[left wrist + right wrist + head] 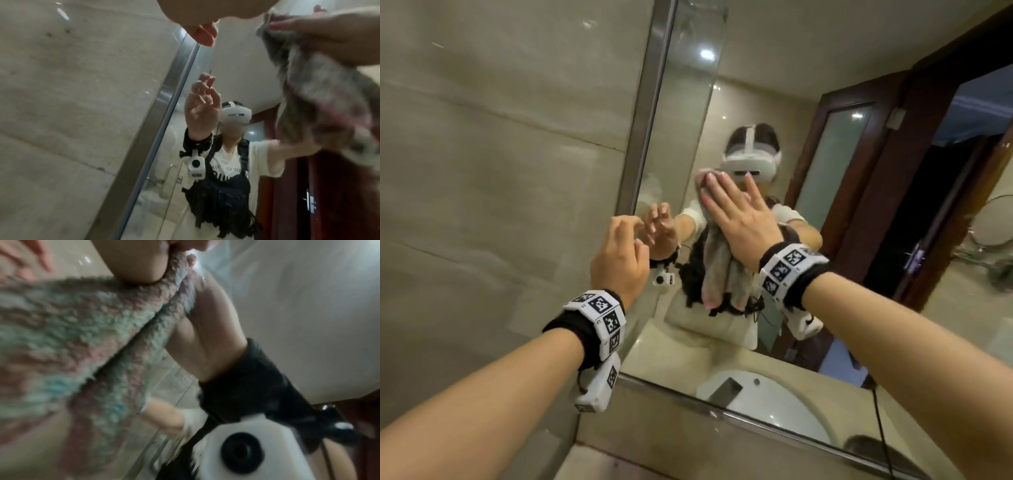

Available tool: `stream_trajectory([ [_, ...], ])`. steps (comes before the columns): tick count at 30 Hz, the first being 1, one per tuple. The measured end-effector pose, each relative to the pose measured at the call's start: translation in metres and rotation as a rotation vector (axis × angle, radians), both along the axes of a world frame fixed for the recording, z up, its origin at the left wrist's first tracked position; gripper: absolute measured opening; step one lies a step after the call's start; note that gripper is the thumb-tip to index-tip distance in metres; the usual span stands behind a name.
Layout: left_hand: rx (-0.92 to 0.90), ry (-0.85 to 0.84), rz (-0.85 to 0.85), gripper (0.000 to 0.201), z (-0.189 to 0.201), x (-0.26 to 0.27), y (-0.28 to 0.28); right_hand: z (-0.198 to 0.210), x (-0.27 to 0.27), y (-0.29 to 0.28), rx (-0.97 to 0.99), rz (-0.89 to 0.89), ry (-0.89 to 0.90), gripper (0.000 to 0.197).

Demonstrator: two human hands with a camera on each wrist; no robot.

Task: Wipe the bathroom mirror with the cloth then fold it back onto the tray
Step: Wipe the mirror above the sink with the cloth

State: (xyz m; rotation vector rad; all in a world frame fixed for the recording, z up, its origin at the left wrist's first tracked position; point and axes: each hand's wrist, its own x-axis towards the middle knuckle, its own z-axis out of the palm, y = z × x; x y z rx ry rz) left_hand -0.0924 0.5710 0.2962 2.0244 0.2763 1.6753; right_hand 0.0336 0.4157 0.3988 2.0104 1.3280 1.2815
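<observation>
The bathroom mirror fills the middle of the head view. My right hand lies flat with straight fingers and presses a fluffy pink, grey and blue cloth against the glass. The cloth's loose end hangs below my palm. In the right wrist view the cloth bunches under the heel of my right hand. My left hand hovers by the mirror's left edge, fingers loosely curled, holding nothing. In the left wrist view the left hand's fingertips are just off the glass, with the cloth to the right. No tray is in view.
A metal frame borders the mirror on the left and along the bottom. A beige tiled wall stands to the left. The glass reflects a white sink, a dark wooden door and me.
</observation>
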Motion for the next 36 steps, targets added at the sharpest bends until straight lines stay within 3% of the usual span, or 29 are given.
stream_trajectory([
  [4, -0.009, 0.049, 0.001, 0.035, -0.019, -0.012, -0.003, -0.117, 0.004, 0.022, -0.200, 0.182, 0.049, 0.058],
  [7, 0.019, 0.060, -0.005, 0.032, -0.028, -0.026, 0.000, -0.152, 0.001, 0.029, -0.223, 0.268, 0.041, 0.063],
  [10, 0.022, 0.072, 0.001, 0.026, -0.024, -0.035, 0.007, -0.124, 0.010, 0.031, -0.331, 0.269, -0.006, 0.056],
  [15, -0.010, 0.100, 0.012, 0.030, -0.022, -0.037, 0.013, -0.036, -0.006, 0.046, -0.046, 0.058, 0.042, 0.061],
  [19, -0.032, 0.157, 0.000, 0.023, -0.047, -0.037, 0.010, -0.035, -0.012, 0.064, 0.037, 0.021, 0.089, 0.062],
  [24, -0.063, 0.233, -0.029, 0.023, -0.102, -0.050, 0.006, -0.138, -0.026, 0.074, -0.189, 0.201, 0.143, 0.056],
  [30, -0.104, 0.307, -0.036, 0.028, -0.154, -0.066, 0.004, -0.272, -0.035, 0.075, -0.453, 0.067, 0.100, 0.058],
  [33, -0.138, 0.353, -0.024, 0.033, -0.172, -0.073, 0.006, -0.304, -0.048, 0.068, -0.484, 0.035, 0.181, 0.062],
  [36, -0.156, 0.399, -0.008, 0.032, -0.187, -0.079, 0.006, -0.305, -0.044, 0.068, -0.471, 0.056, 0.185, 0.052],
])
